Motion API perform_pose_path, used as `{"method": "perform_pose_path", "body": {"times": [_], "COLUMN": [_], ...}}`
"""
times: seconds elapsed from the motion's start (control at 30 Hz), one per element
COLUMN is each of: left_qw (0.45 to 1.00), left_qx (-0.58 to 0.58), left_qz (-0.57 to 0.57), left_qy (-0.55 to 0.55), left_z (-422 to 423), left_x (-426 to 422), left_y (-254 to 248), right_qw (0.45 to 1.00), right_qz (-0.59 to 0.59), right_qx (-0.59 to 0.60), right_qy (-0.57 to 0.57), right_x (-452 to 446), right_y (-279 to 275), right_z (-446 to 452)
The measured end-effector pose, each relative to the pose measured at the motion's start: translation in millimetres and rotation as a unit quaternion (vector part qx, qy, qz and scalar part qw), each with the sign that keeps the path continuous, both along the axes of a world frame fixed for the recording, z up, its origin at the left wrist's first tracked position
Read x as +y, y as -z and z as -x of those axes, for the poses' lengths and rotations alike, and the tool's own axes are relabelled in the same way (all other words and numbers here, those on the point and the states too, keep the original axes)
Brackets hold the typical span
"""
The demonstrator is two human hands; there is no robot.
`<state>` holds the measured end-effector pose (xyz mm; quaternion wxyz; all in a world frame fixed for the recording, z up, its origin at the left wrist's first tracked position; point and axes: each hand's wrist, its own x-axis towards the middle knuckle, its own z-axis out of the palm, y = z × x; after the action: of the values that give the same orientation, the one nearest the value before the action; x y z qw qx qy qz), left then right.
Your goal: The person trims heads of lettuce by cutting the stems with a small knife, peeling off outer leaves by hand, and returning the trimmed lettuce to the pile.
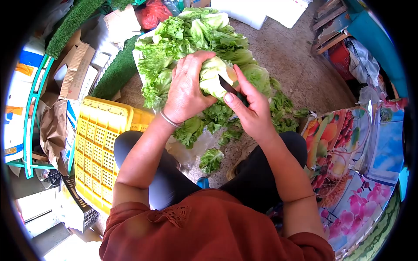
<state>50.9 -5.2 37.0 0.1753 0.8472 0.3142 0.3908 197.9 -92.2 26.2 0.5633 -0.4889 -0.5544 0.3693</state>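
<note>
My left hand (187,85) is wrapped round the left side of a pale green lettuce head (212,78). A dark-bladed knife (227,85) is gripped in my right hand (252,102), its blade lying against the head's cut end. The knife's handle is mostly hidden by my fingers. Both hands are above a large pile of leafy lettuce (163,54), which spreads in front of me and to both sides. Below the hands, a loose piece of lettuce (211,160) lies on the floor between my legs.
A yellow plastic crate (93,152) stands at the left, near cardboard (78,71) and green turf strips (117,71). White boxes (244,13) are at the top. On the right are a fruit-and-flower-printed cover (344,174) and wooden pallet boards (329,28).
</note>
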Motion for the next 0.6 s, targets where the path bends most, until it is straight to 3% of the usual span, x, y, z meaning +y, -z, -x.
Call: {"method": "perform_pose_path", "body": {"times": [0.6], "left_qw": [0.999], "left_qx": [0.006], "left_qz": [0.015], "left_qy": [0.038], "left_z": [-25.5], "left_x": [1.4], "left_y": [2.4], "right_qw": [0.998], "right_qz": [0.032], "right_qx": [0.036], "right_qy": [0.036], "right_x": [-3.3], "right_y": [-1.2], "right_z": [-27.6]}}
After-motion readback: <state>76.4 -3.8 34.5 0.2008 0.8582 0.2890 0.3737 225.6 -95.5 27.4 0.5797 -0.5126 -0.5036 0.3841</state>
